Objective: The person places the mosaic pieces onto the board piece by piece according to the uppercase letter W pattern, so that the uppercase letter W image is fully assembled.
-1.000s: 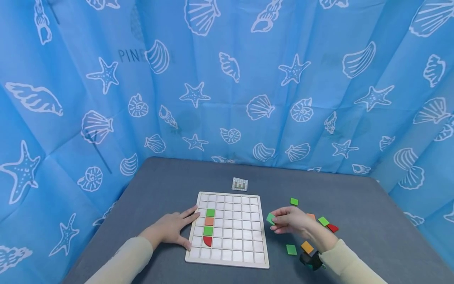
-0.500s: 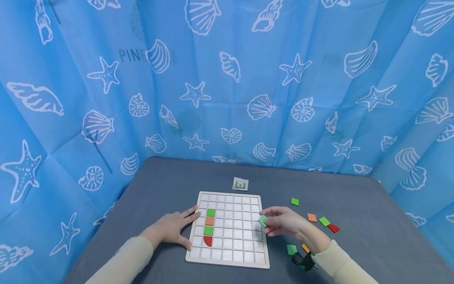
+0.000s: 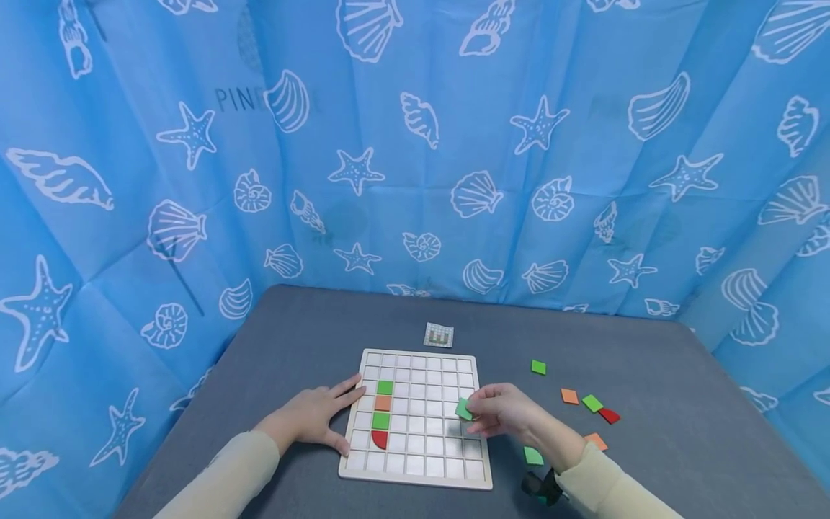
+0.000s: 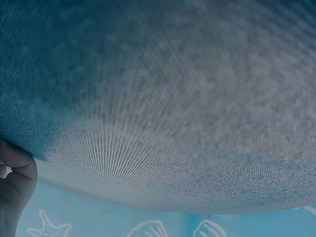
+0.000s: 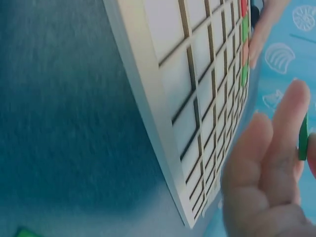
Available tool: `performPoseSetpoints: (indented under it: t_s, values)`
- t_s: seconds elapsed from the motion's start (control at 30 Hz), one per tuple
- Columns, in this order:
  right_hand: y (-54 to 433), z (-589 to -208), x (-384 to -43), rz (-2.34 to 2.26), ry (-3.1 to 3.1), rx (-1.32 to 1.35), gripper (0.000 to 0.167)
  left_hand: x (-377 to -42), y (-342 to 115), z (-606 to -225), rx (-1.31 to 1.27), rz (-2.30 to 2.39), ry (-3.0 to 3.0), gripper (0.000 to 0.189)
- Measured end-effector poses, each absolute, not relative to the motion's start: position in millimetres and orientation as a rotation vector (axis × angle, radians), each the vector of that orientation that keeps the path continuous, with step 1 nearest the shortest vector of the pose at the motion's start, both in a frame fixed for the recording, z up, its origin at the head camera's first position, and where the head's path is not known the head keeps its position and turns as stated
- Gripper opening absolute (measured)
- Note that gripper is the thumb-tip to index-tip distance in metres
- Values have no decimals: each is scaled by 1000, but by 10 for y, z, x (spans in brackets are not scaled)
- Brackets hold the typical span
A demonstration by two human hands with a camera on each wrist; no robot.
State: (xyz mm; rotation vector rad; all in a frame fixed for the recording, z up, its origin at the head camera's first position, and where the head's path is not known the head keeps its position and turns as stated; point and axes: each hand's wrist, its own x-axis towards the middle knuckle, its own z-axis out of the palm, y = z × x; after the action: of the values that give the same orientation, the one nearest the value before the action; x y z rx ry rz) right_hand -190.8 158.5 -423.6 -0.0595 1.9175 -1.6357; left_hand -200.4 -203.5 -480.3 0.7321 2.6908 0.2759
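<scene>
A white grid board (image 3: 415, 466) lies on the table, with a column of pieces near its left side: a green square tile (image 3: 385, 388), an orange tile (image 3: 383, 404), another green tile (image 3: 380, 421) and a red quarter-round tile (image 3: 379, 439). My left hand (image 3: 315, 416) rests at the board's left edge, fingers spread and straight. Over the board's right part, my right hand (image 3: 502, 414) pinches a green square tile (image 3: 463, 409) between thumb and fingers. The right wrist view shows that green tile (image 5: 303, 138) edge-on, held above the board.
Right of the board lie loose tiles: green (image 3: 538, 367), orange (image 3: 569, 396), light green (image 3: 592, 403), red (image 3: 609, 415) and several others partly by the right forearm. A small pattern card (image 3: 439, 335) lies behind the board. A blue shell-print curtain (image 3: 415, 158) surrounds the table.
My right hand has moved left with the green tile, from beside the board to above its right columns. The left hand has stayed at the board's edge.
</scene>
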Motion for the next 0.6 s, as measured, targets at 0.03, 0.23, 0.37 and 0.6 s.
performPoseSetpoints:
  t_s: [0.03, 0.23, 0.37, 0.6]
  values:
    - [1567, -4241, -1902, -1633, 1922, -58, 11, -2004, -2037, -4805, 731, 276, 2690, 107]
    - [1462, -4263, -1871, -1604, 1956, -74, 10, -2004, -2043, -4777, 735, 280, 2684, 107]
    - [1414, -4280, -1843, -1620, 1942, -99, 10, -1993, -2036, -4746, 735, 278, 2683, 107]
    - [1269, -4347, -1774, -1651, 1990, -91, 13, -1978, -2024, -4744, 725, 257, 2692, 106]
